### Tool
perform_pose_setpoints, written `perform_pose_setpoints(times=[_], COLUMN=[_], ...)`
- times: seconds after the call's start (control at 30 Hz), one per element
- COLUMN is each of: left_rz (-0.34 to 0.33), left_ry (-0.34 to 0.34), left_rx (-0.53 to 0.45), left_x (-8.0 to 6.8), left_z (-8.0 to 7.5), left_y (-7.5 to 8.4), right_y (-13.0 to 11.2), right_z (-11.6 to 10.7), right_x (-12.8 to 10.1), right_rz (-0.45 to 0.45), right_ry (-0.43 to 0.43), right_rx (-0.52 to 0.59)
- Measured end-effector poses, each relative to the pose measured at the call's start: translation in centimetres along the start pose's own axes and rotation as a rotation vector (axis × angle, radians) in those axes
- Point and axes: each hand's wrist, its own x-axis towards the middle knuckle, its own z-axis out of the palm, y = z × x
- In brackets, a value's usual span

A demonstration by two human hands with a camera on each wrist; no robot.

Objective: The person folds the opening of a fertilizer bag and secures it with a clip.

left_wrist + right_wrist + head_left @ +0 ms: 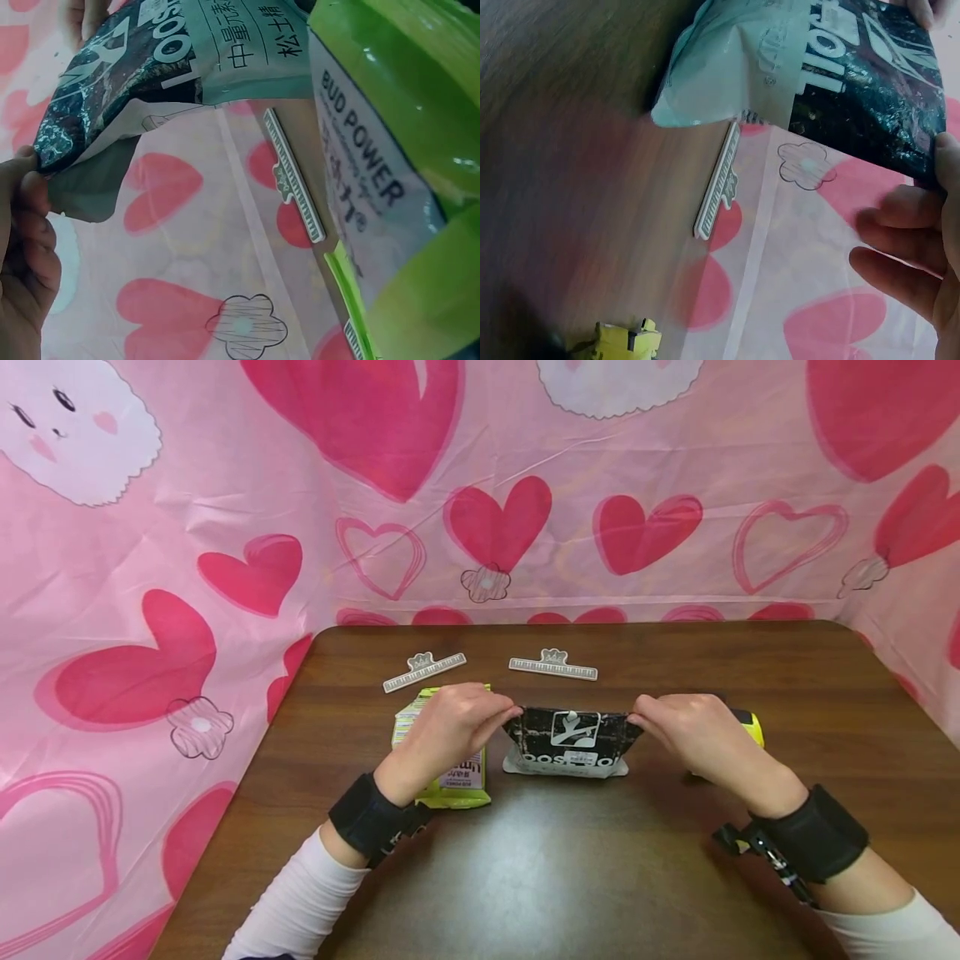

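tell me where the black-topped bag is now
In the head view, the black-topped bag is slightly right of centre, with the green bag to its left, its top corners pinched by both hands.

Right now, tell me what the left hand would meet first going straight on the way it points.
The black-topped bag, whose corner the left hand pinches. Beyond, the right hand seems roughly in line, though depth is hard to judge.

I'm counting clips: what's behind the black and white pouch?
Behind the pouch, apart from it, one pale clip lies on the table. In the head view, the pouch hides the table just behind it, so anything there can't be seen.
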Motion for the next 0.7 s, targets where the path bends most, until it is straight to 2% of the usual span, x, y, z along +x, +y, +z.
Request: perform_pose_setpoints(times=[0.2, 0.43, 0.57, 0.7], left_rz=[-0.023, -0.059, -0.046, -0.013], left_ry=[0.004, -0.03, -0.06, -0.07], left_rx=[0.033, -0.027, -0.051, -0.026], left_x=[0.1, 0.7, 1.2, 2.2], left_z=[-0.1, -0.2, 0.1, 0.5], left_y=[0.1, 0.2, 0.6, 1.1], right_y=[0.3, 0.2, -0.2, -0.8], right_z=[-0.1, -0.2, 0.1, 0.3], right_x=[0.2, 1.0, 1.5, 2.2], right_rz=[-0.073, -0.104, -0.096, -0.074], right_ry=[0.051, 0.061, 0.073, 0.078], right_rx=[-0.049, 0.034, 0.073, 0.108])
